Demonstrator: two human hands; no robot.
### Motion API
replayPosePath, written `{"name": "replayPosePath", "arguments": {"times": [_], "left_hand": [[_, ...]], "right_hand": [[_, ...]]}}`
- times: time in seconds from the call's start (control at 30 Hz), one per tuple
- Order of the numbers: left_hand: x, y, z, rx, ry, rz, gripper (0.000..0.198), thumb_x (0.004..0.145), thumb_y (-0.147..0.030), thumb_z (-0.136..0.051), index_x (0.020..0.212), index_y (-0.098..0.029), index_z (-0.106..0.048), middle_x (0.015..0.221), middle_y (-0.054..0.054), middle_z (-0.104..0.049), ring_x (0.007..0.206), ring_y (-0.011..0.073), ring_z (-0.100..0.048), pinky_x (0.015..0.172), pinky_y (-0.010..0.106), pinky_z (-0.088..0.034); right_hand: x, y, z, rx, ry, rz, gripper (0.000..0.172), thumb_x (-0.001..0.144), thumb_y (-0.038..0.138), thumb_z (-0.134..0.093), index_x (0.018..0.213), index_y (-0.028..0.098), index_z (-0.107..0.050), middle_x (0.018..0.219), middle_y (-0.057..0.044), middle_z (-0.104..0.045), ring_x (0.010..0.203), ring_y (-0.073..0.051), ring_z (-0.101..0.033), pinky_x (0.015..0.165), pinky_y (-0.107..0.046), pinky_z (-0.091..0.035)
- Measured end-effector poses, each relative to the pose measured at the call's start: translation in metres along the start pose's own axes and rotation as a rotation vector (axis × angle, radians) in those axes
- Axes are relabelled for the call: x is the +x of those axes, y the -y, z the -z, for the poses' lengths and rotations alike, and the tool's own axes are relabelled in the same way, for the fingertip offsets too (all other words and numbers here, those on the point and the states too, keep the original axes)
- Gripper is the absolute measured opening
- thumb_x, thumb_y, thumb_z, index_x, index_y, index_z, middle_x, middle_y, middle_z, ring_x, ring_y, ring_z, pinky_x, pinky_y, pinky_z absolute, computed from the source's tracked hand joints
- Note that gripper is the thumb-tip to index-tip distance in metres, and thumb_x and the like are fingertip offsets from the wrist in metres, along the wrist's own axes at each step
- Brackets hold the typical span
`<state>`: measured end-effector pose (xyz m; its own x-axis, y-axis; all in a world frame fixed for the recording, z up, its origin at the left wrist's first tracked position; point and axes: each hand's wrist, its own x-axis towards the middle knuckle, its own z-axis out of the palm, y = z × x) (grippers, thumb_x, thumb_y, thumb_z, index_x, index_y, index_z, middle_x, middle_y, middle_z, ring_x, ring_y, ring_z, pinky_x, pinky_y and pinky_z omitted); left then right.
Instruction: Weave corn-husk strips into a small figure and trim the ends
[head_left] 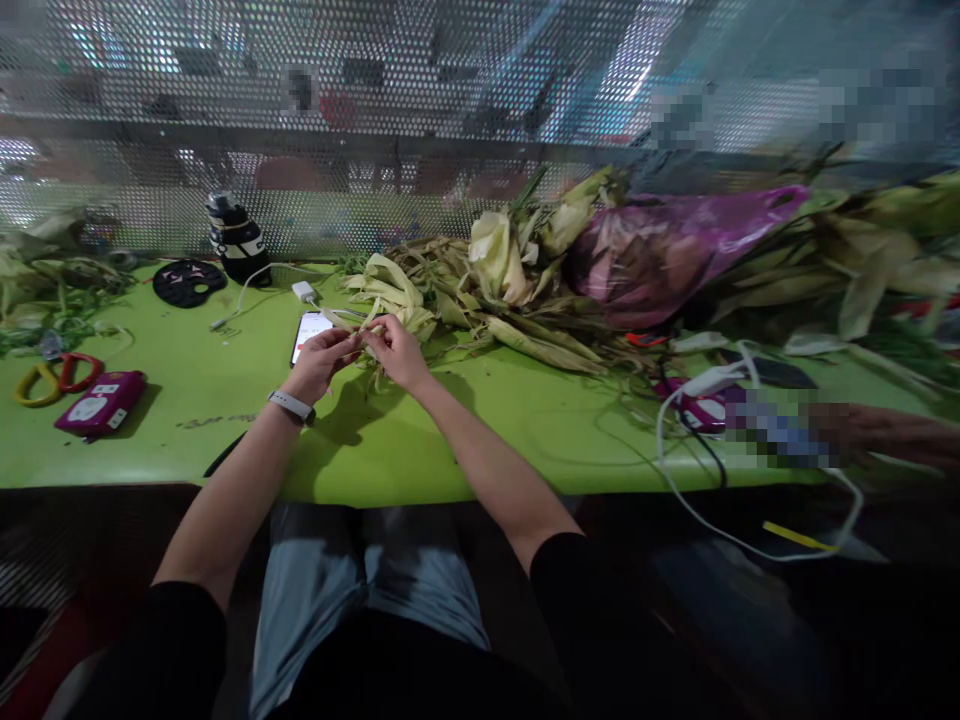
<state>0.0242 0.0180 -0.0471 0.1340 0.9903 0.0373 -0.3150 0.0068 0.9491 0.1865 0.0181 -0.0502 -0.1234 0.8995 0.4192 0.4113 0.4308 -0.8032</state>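
Both hands meet above the middle of the green tabletop [225, 365]. My left hand [324, 358], below a pale wristwatch [292, 406], has its fingers pinched on a strip of corn husk [349, 320]. My right hand [397, 350] pinches the same husk right beside it, fingertips nearly touching. Thin pale ends stick out above and below the fingers; the exact grip is partly hidden. Just behind the left hand lies a phone [310, 328] with a lit screen. Loose pale husks [391, 283] lie right behind the hands.
A heap of dry husks [457, 270] and a purple plastic bag [652, 255] line the back. To the left are scissors [75, 372], a purple device [101, 403], a black round holder [189, 284] and a bottle [236, 240]. Another person's hand [847, 430] is at right near a white cable [675, 490].
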Motion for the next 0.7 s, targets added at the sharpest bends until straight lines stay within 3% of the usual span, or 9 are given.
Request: {"name": "replayPosePath", "arguments": {"times": [0.1, 0.17, 0.27, 0.37, 0.53, 0.6, 0.7], "left_hand": [[0.002, 0.002, 0.001, 0.026, -0.092, -0.086, 0.039, 0.057, -0.03, -0.087, 0.088, -0.014, -0.07, 0.085, 0.004, -0.069, 0.074, 0.0103, -0.064, 0.073, 0.025, -0.054], [0.002, 0.002, 0.001, 0.059, -0.146, -0.144, 0.04, 0.058, -0.032, -0.085, 0.09, -0.014, -0.069, 0.083, 0.003, -0.068, 0.071, 0.0097, -0.063, 0.071, 0.025, -0.054], [0.003, 0.003, 0.001, 0.139, -0.185, -0.215, 0.038, 0.062, -0.034, -0.082, 0.092, -0.015, -0.069, 0.079, 0.002, -0.066, 0.07, 0.0104, -0.062, 0.071, 0.026, -0.054], [0.005, 0.004, 0.004, 0.319, -0.195, -0.289, 0.03, 0.067, -0.034, -0.077, 0.09, -0.016, -0.069, 0.076, 0.001, -0.063, 0.07, 0.012, -0.059, 0.069, 0.027, -0.053], [0.005, 0.003, 0.006, 0.61, -0.156, -0.43, 0.019, 0.065, -0.028, -0.077, 0.08, -0.017, -0.071, 0.084, 0.004, -0.061, 0.073, 0.0133, -0.057, 0.068, 0.025, -0.05], [0.002, 0.001, 0.004, 0.582, -0.105, -0.414, 0.023, 0.065, -0.029, -0.078, 0.082, -0.017, -0.07, 0.084, 0.005, -0.061, 0.074, 0.014, -0.058, 0.069, 0.026, -0.052], [-0.002, -0.001, -0.001, 0.408, -0.061, -0.273, 0.032, 0.068, -0.035, -0.077, 0.091, -0.015, -0.066, 0.081, 0.003, -0.061, 0.074, 0.0143, -0.061, 0.068, 0.029, -0.056]], "right_hand": [[0.001, 0.001, 0.001, -0.109, 0.01, -0.065, 0.05, 0.088, 0.056, -0.056, 0.119, 0.016, -0.052, 0.069, 0.001, -0.061, 0.063, -0.016, -0.059, 0.062, -0.027, -0.043], [0.0, 0.002, 0.002, -0.203, 0.035, -0.039, 0.041, 0.088, 0.05, -0.059, 0.111, 0.017, -0.058, 0.073, -0.002, -0.063, 0.068, -0.017, -0.06, 0.066, -0.028, -0.044], [-0.003, 0.008, 0.005, -0.376, 0.097, 0.086, 0.021, 0.092, 0.037, -0.058, 0.095, 0.017, -0.065, 0.087, -0.006, -0.064, 0.079, -0.018, -0.061, 0.073, -0.03, -0.045], [-0.007, 0.017, 0.01, -0.52, 0.12, 0.196, 0.019, 0.093, 0.032, -0.056, 0.093, 0.018, -0.068, 0.099, -0.01, -0.062, 0.087, -0.02, -0.06, 0.076, -0.032, -0.046], [-0.004, 0.024, 0.023, -0.568, -0.005, 0.387, 0.018, 0.093, 0.032, -0.057, 0.092, 0.018, -0.069, 0.113, -0.012, -0.062, 0.11, -0.026, -0.054, 0.096, -0.04, -0.043], [-0.002, 0.022, 0.026, -0.544, -0.01, 0.443, 0.014, 0.093, 0.028, -0.057, 0.093, 0.019, -0.068, 0.12, -0.011, -0.062, 0.114, -0.025, -0.053, 0.101, -0.042, -0.041], [0.001, 0.017, 0.028, -0.5, 0.061, 0.514, 0.011, 0.092, 0.025, -0.056, 0.092, 0.021, -0.066, 0.126, -0.009, -0.062, 0.117, -0.024, -0.053, 0.102, -0.043, -0.041]]}}
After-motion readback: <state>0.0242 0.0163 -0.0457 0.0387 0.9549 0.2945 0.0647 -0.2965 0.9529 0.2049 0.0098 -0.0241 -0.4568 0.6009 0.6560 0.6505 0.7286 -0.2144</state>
